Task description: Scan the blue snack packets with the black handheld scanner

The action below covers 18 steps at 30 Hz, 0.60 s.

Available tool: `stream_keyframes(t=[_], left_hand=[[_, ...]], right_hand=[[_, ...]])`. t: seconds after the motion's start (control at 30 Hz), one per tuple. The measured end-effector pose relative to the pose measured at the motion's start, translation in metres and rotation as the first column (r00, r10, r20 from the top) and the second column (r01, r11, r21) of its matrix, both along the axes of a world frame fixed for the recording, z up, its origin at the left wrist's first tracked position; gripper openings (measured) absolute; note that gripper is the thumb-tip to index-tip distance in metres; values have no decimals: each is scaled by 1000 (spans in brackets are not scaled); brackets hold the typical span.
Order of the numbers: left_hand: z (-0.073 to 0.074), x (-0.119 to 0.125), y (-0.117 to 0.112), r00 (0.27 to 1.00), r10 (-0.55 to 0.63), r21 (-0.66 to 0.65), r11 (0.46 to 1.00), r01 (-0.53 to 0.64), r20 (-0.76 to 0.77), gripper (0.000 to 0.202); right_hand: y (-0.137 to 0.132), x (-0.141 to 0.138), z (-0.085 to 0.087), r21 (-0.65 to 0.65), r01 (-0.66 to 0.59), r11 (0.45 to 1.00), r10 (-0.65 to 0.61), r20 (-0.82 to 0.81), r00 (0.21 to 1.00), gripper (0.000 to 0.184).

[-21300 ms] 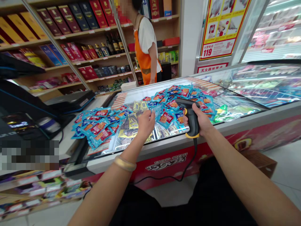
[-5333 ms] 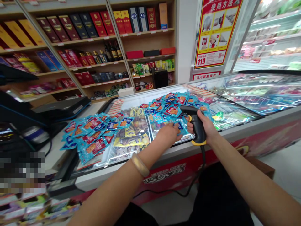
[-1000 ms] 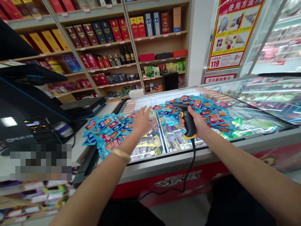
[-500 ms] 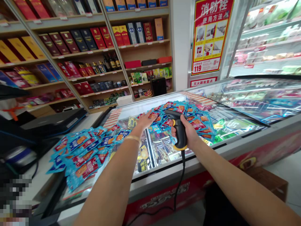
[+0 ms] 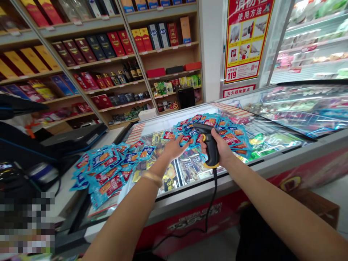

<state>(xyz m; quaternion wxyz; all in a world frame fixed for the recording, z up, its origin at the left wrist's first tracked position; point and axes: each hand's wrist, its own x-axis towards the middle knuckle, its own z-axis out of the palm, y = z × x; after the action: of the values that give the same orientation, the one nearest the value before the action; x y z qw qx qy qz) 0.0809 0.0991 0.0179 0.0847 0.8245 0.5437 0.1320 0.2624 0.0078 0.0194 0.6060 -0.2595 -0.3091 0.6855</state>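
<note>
Blue snack packets with orange labels lie in two heaps on the glass lid of a chest freezer [image 5: 195, 177]: a left heap [image 5: 103, 168] near the counter and a right heap [image 5: 225, 136] towards the back. My right hand [image 5: 219, 146] is wrapped round the grip of a black and yellow handheld barcode scanner [image 5: 210, 146], whose head points left over the packets. My left hand [image 5: 175, 148] lies flat with its fingertips on the right heap, close to the scanner's head. I cannot see a packet gripped in it.
A black cable [image 5: 210, 221] hangs from the scanner past the freezer's front rim. A black till and screen [image 5: 73, 139] stand on the white counter at left. Behind are wooden shelves of boxed liquor [image 5: 92, 47], and at right a chilled display case [image 5: 307, 47].
My left hand has moved down and right, closer to the scanner. The scanner and right hand stay nearly in place, and the view has shifted slightly.
</note>
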Motion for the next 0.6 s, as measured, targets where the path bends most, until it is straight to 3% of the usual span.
stream_keyframes(t=[0.13, 0.27, 0.37, 0.43, 0.53, 0.6], left_hand=[[-5, -5, -8, 973, 62, 5, 998, -65, 224, 53], [-14, -16, -4, 835, 183, 63, 966, -250, 519, 49], [-19, -22, 0, 738, 250, 23, 941, -338, 627, 60], [-21, -22, 0, 598, 229, -58, 955, -292, 768, 62], [-19, -19, -4, 250, 186, -188, 982, -17, 950, 55], [-17, -16, -8, 100, 201, -213, 967, 136, 975, 50]], right_hand=[[1, 1, -2, 19, 12, 1000, -12, 0, 1000, 44], [0, 1, -1, 19, 38, 999, -38, 47, 998, 44], [-2, 0, 0, 20, 44, 999, -45, 68, 997, 48], [-3, 0, 1, 33, 48, 998, -50, 73, 996, 49], [-5, 0, 1, 40, 32, 999, -36, 90, 995, 48], [-6, 0, 0, 33, -8, 999, 4, 123, 992, 48]])
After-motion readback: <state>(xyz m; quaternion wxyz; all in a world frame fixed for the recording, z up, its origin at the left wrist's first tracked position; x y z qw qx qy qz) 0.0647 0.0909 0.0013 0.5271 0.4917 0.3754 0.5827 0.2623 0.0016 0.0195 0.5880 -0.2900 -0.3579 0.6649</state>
